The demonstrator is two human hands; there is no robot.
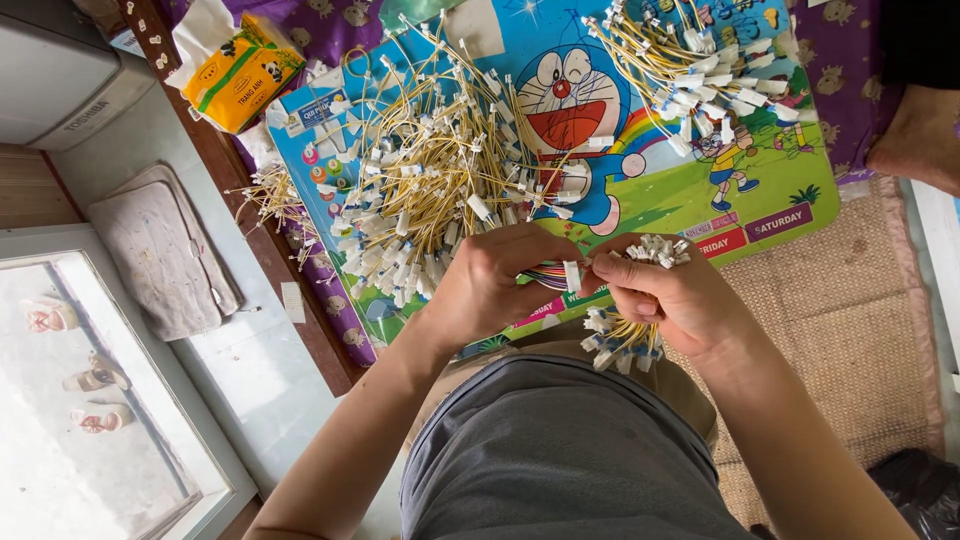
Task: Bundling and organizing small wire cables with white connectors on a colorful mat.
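Woven mat (850, 300) — cartoon sheet (660, 190) (wire-strewn), tiled floor (120, 150)

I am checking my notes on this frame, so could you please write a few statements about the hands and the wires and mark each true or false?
1. The right hand holds a bundle of yellow wires with white connectors. True.
2. The left hand lies flat and empty. False: it pinches a white connector on multicoloured wires.
3. The big wire pile lies on a cartoon mat. True.
4. The tissue pack lies beside the right hand. False: it is at the far upper left.
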